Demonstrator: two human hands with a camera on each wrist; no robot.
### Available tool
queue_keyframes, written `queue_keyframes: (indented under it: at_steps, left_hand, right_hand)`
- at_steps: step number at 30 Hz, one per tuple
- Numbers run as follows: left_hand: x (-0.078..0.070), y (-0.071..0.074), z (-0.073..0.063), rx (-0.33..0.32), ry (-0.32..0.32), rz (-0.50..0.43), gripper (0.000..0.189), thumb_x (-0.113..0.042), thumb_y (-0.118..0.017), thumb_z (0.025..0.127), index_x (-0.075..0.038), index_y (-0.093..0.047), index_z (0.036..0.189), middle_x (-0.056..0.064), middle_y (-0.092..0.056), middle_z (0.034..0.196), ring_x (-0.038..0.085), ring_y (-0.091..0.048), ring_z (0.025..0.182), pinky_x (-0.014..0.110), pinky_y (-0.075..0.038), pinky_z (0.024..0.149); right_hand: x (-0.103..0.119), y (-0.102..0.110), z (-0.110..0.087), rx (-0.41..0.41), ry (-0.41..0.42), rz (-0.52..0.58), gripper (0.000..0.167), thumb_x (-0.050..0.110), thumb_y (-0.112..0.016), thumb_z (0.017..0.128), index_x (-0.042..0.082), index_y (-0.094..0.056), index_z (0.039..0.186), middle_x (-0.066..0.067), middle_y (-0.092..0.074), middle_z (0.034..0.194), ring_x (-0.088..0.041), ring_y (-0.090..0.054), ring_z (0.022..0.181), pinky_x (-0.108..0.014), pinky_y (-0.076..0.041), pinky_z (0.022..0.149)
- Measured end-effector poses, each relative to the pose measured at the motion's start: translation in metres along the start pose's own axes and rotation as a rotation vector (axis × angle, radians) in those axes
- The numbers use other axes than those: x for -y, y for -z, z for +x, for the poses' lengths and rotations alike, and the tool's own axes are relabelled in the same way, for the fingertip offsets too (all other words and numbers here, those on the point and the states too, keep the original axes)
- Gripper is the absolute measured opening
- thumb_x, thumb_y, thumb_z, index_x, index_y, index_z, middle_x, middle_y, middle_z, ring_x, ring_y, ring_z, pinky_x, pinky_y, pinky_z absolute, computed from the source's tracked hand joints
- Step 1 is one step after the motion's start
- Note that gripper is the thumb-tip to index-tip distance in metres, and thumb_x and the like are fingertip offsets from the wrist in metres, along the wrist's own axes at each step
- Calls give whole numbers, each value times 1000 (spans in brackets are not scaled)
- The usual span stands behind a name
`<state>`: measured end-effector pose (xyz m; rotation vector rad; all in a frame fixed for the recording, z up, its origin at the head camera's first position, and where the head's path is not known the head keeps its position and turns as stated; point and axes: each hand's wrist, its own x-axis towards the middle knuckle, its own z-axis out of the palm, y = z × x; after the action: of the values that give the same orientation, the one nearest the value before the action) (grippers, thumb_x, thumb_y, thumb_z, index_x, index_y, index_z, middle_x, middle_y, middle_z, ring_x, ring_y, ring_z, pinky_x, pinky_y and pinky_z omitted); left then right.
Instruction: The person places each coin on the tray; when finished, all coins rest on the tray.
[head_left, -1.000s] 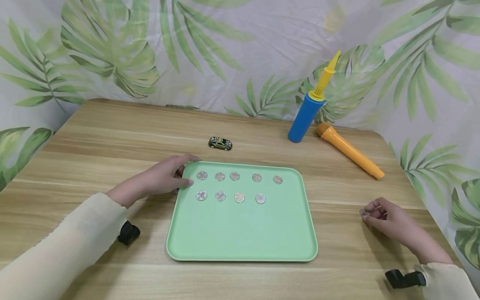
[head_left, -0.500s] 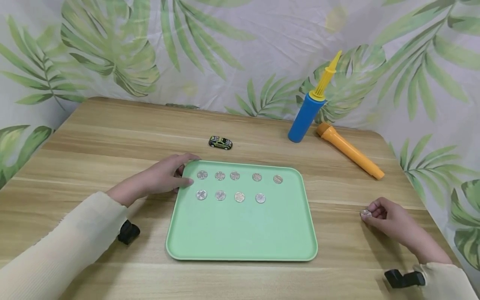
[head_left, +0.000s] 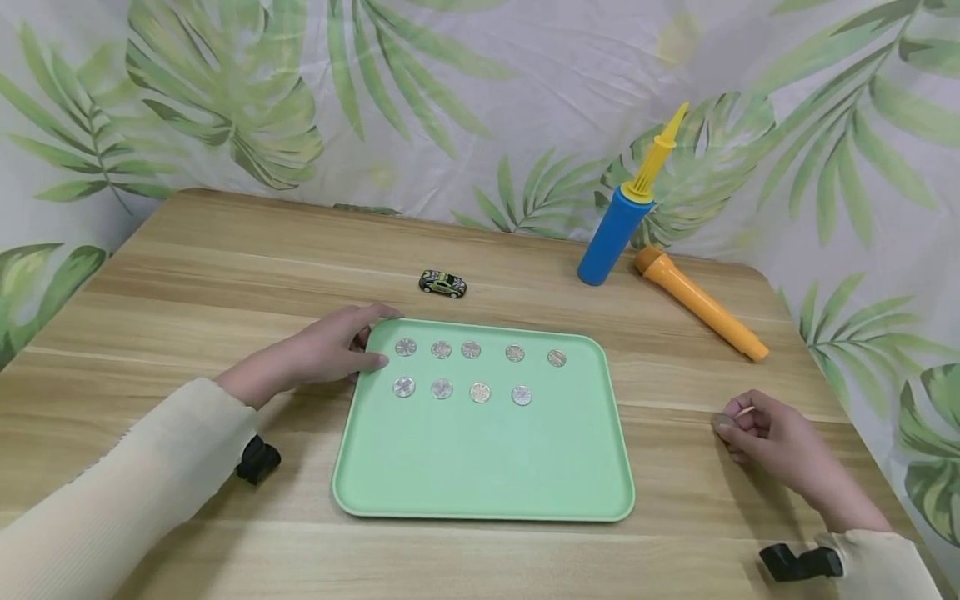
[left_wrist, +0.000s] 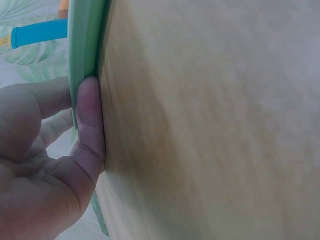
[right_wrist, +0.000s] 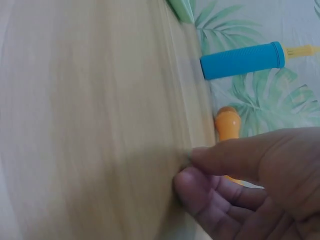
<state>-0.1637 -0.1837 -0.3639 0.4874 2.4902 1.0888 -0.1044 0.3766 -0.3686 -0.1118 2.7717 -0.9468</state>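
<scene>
A light green tray [head_left: 480, 475] lies on the table with several silver coins [head_left: 480, 392] in two rows on its far half. My left hand [head_left: 330, 346] grips the tray's far left corner; in the left wrist view, fingers [left_wrist: 90, 107] sit on both sides of the rim [left_wrist: 82, 50]. Off to the right of the tray, my right hand [head_left: 776, 433] pinches a coin [head_left: 723, 421] between thumb and fingertips, just over the table. In the right wrist view that coin is mostly hidden by the fingertips [right_wrist: 192, 187].
A small toy car [head_left: 442, 284] stands behind the tray. At the back right are an upright blue and yellow hand pump [head_left: 615, 233] and an orange toy microphone [head_left: 701, 304] lying down. The wooden table [head_left: 247, 250] ends at a leaf-print cloth.
My right hand has shifted slightly left and up, and the coin in it has turned, showing less of its face. The left hand keeps its grip on the tray.
</scene>
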Motion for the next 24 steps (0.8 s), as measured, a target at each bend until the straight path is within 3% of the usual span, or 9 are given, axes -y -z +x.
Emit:
queue_keyframes:
  at_steps: [8, 12, 17, 24]
  left_hand:
    - [-3, 0, 0, -1, 3, 1, 61, -4, -68, 99, -1, -43, 154, 17, -67, 101, 21, -62, 85, 31, -56, 69]
    - [-3, 0, -1, -6, 4, 11, 61, -4, -69, 99, -1, -44, 154, 17, -67, 102, 22, -62, 88, 31, -54, 72]
    - [-1, 1, -2, -7, 7, 6, 63, -5, -69, 99, -1, -42, 155, 18, -66, 103, 22, -62, 87, 32, -55, 70]
    - [0, 1, -1, -5, -4, 8, 64, -5, -69, 99, 0, -41, 156, 18, -66, 102, 22, -62, 87, 31, -55, 69]
  right_hand:
    - [12, -9, 13, 40, -35, 285, 31, 11, -63, 105, -13, -56, 124, 7, -75, 96, -4, -73, 82, -26, -65, 75]
    - [28, -14, 21, 76, -35, 343, 34, 16, -64, 105, -11, -56, 125, 6, -74, 99, -5, -73, 86, -26, -64, 79]
    - [54, -25, 33, 124, 27, 404, 31, 10, -63, 105, -13, -54, 124, -2, -72, 101, -8, -73, 86, -27, -65, 79]
    - [94, -47, 49, 202, 114, 381, 25, 8, -66, 102, -11, -60, 117, -16, -69, 99, -10, -69, 83, -28, -65, 76]
